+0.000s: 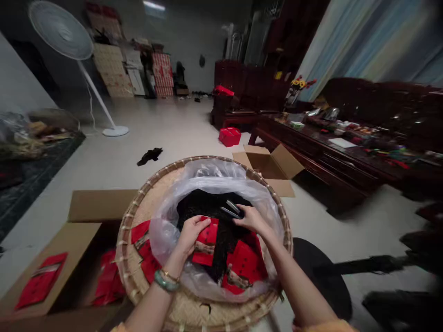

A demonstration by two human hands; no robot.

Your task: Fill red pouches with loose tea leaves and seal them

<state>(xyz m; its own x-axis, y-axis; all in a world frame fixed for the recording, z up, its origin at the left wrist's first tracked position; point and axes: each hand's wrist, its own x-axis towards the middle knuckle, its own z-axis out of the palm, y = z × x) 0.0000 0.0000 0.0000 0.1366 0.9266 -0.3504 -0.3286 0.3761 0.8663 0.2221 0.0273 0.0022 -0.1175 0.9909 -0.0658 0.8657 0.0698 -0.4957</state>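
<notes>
My left hand pinches the upper left edge of a red packet with a printed band across it. In my right hand is a black and silver stapler, its jaws apart and pointing left above the packet. Both hands are over a clear plastic bag lined around dark, shredded-looking material. More red packets lie inside the bag below my right hand. The bag rests on a round woven bamboo tray, with other red packets at its left side.
Left of the tray, an opened cardboard box holds red packets. Another opened box stands beyond it, near a low wooden table. A round black stool is at the right, a standing fan at the far left.
</notes>
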